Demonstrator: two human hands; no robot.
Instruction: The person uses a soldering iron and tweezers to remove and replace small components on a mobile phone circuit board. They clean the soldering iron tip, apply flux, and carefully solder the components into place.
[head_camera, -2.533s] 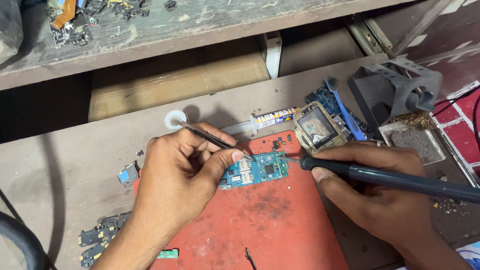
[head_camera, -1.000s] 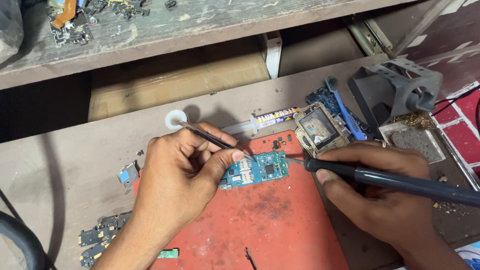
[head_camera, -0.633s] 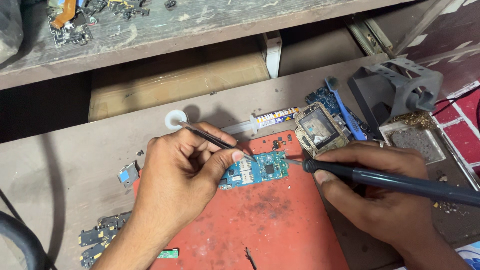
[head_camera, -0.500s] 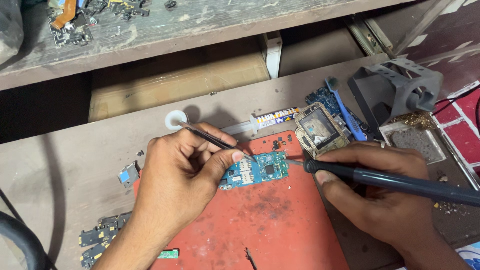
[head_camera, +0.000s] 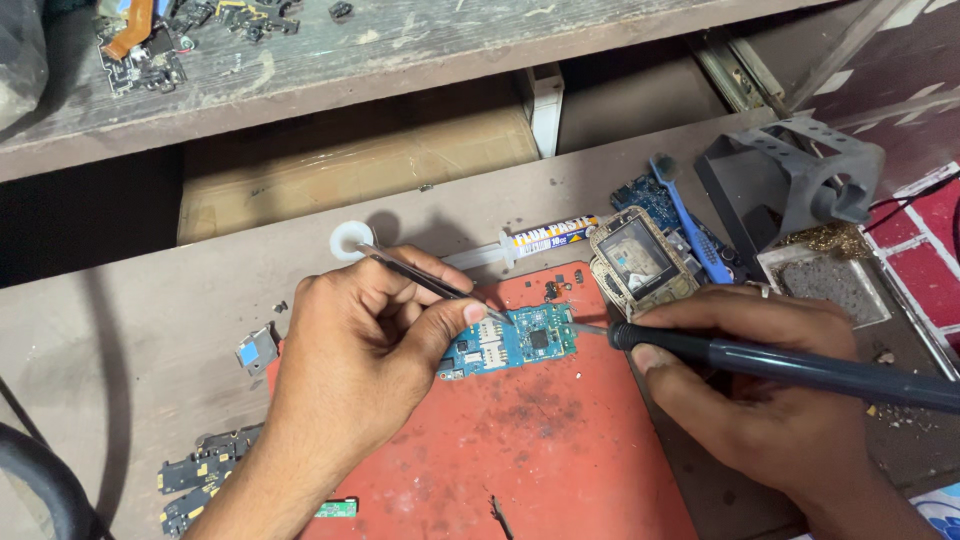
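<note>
Cluttered and dusty, the brown bench (head_camera: 140, 330) carries a worn red work mat (head_camera: 520, 440), with a rough shelf (head_camera: 400, 40) of scrap parts above it. On the mat's upper edge lies a small blue circuit board (head_camera: 510, 345), flat, component side up. The left hand (head_camera: 360, 370) is clenched around thin black tweezers (head_camera: 425, 280), whose tips come down onto the board's upper left part while the thumb rests just beside its edge. The right hand (head_camera: 770, 400) grips a dark soldering iron (head_camera: 800, 365) like a pen, its fine tip touching or nearly touching the board's right edge; which of the two I cannot tell. Behind the board lie a flux syringe (head_camera: 525, 242), a small phone frame with a screen (head_camera: 640, 262), a blue brush (head_camera: 690, 220) over another blue board, and a grey iron stand (head_camera: 790, 190) with a tray of brass wool. Loose flex strips (head_camera: 205, 480) sit at the mat's lower left. Judging by the pose, the step in hand is soldering work at the board's right edge, with the tweezers steadying the board or a part on it. What comes next would call for a still left grip, a light and brief touch of the tip at the one joint, and care not to drag solder across neighbouring pads or nudge the board off the mat.
</note>
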